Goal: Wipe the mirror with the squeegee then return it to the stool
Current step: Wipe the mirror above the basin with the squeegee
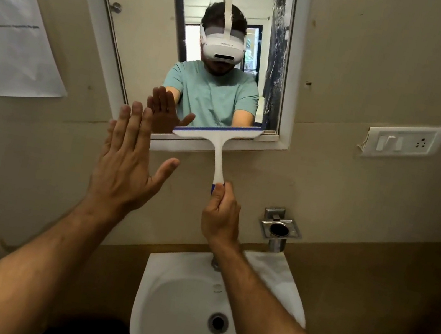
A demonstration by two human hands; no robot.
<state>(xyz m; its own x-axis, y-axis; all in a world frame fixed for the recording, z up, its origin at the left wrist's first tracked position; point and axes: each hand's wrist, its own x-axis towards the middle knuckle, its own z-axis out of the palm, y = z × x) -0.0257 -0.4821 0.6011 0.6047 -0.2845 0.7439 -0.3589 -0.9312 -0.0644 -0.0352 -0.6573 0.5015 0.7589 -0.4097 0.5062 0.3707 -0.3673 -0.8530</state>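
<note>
A white-framed mirror (147, 38) hangs on the beige wall ahead. The white squeegee (219, 143) with a blue rubber edge has its blade lying across the mirror's bottom edge, right of centre. My right hand (221, 213) grips the blue end of its handle, below the mirror frame. My left hand (126, 162) is held up flat with straight fingers, at the mirror's lower left corner; I cannot tell whether it touches the glass or wall. The stool is out of sight.
A white washbasin (170, 304) sits directly below, with a tap behind my right wrist. A metal holder (280, 226) is fixed to the wall at the right, a switch plate (401, 140) above it. A paper notice (12, 24) hangs at the left.
</note>
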